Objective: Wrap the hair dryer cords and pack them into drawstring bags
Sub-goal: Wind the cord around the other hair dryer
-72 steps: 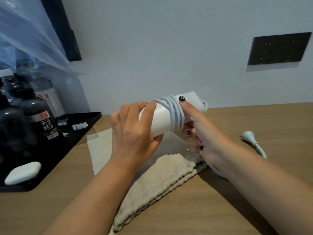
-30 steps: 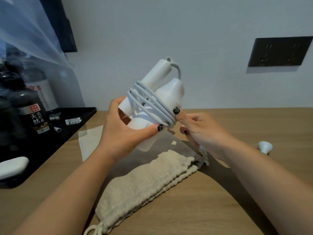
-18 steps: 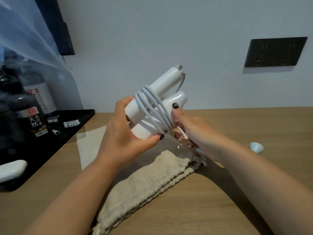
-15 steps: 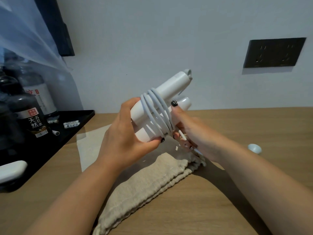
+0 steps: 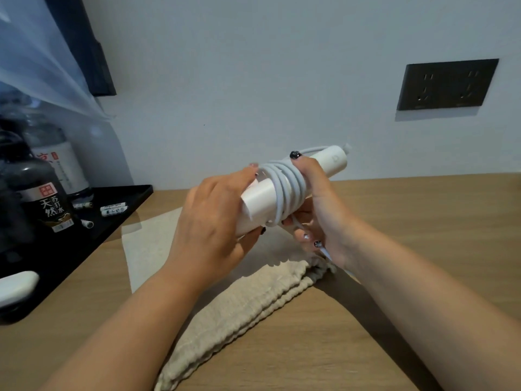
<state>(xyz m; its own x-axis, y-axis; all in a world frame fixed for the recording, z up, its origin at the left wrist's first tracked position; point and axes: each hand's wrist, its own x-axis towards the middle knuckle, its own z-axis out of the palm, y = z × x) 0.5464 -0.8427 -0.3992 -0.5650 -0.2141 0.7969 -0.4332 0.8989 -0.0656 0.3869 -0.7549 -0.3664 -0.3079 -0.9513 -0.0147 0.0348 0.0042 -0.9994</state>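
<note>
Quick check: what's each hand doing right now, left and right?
Left hand: grips the white hair dryer.
Right hand: fingers curled round the dryer over the cord coils.

A pale, plain wall (image 5: 239,80) stood behind a light wood-grain bench (image 5: 423,210). A dark double socket plate (image 5: 446,84) was set into the wall at the right. At the upper left, a dark frame edge (image 5: 84,46) ran down the wall, with clear plastic sheeting (image 5: 33,66) hanging in front of it. Soft, even light fell across the surfaces.
</note>
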